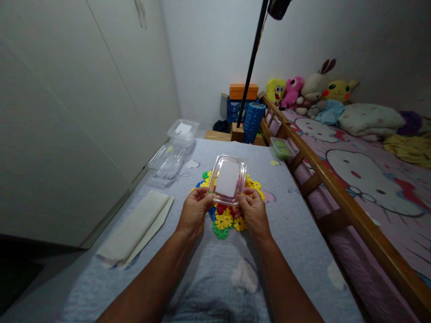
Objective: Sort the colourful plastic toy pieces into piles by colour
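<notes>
Between my two hands is a clear plastic lid (227, 178) with a white label in its middle. My left hand (195, 207) pinches its near left corner, thumb on top. At the near right corner my right hand (253, 209) grips it the same way. Beneath the lid lies a heap of flower-shaped plastic pieces (224, 220) in yellow, green, blue and red, partly hidden by the lid and my hands. All of this is above a blue-grey cloth-covered surface (215, 273).
Clear plastic containers (168, 157) stand at the back left, one with a white label. A folded cream cloth (138, 229) lies at the left. A small container of green pieces (281, 149) sits at the back right, beside the wooden bed rail (323, 188). A black pole (252, 67) rises behind.
</notes>
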The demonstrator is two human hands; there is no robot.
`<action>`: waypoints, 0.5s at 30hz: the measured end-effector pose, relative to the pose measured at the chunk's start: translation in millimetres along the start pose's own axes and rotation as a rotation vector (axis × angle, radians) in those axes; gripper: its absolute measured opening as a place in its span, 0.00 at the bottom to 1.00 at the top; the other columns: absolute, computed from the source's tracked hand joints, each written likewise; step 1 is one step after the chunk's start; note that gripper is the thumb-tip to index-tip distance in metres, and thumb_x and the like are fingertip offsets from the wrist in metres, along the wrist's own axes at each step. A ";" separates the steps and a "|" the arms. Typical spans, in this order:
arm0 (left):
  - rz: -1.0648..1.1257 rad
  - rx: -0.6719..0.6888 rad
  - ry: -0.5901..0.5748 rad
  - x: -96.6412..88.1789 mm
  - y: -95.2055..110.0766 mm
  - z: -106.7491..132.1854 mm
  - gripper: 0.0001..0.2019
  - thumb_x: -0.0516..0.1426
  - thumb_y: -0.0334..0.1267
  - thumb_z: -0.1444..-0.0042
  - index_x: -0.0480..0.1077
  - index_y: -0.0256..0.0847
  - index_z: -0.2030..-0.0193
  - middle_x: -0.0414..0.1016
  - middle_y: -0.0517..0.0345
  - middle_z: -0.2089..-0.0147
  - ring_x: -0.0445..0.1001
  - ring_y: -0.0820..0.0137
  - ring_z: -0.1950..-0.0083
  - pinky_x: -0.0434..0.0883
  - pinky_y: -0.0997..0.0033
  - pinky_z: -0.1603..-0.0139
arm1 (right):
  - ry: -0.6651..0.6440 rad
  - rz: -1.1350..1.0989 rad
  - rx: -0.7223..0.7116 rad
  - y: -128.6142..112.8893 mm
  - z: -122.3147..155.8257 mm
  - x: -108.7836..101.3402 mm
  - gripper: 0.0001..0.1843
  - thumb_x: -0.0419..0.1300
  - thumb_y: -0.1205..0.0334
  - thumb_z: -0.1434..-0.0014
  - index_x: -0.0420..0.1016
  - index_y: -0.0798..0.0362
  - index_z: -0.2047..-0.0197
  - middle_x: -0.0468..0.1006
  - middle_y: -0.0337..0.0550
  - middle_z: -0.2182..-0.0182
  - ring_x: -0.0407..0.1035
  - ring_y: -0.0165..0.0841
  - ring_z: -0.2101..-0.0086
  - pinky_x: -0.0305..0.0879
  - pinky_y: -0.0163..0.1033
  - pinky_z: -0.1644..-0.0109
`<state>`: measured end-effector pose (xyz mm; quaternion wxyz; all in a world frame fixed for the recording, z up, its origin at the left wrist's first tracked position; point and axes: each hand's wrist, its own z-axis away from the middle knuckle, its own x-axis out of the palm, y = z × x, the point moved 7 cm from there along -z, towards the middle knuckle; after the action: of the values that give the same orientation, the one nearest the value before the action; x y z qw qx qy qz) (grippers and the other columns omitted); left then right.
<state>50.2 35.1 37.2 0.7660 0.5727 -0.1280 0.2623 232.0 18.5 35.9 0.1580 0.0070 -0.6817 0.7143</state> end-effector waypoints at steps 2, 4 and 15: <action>0.009 0.017 0.015 -2.8 12.7 -2.5 0.19 0.69 0.31 0.64 0.68 0.38 0.64 0.75 0.63 0.69 0.74 0.78 0.70 0.73 0.79 0.67 | -0.032 -0.029 0.012 -3.8 -0.6 2.5 0.29 0.70 0.42 0.50 0.63 0.48 0.55 0.74 0.30 0.76 0.72 0.30 0.79 0.69 0.30 0.82; 0.018 0.049 0.050 -9.4 31.8 -7.9 0.17 0.68 0.29 0.61 0.68 0.39 0.64 0.74 0.64 0.69 0.74 0.78 0.71 0.73 0.81 0.68 | -0.028 -0.036 0.001 -9.0 -1.3 -0.3 0.29 0.68 0.41 0.49 0.64 0.49 0.53 0.74 0.32 0.74 0.74 0.30 0.76 0.69 0.31 0.82; 0.070 0.250 0.357 -93.1 171.8 -67.1 0.10 0.56 0.18 0.46 0.66 0.36 0.66 0.69 0.64 0.71 0.70 0.81 0.71 0.75 0.83 0.70 | 0.176 0.079 -0.056 -17.1 -5.4 -45.4 0.26 0.69 0.50 0.51 0.66 0.50 0.53 0.73 0.31 0.72 0.69 0.26 0.79 0.66 0.29 0.83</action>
<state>-128.3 110.2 109.3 0.6901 0.6030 0.0234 0.3995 280.2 14.3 42.0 0.1891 -0.0869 -0.6847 0.6984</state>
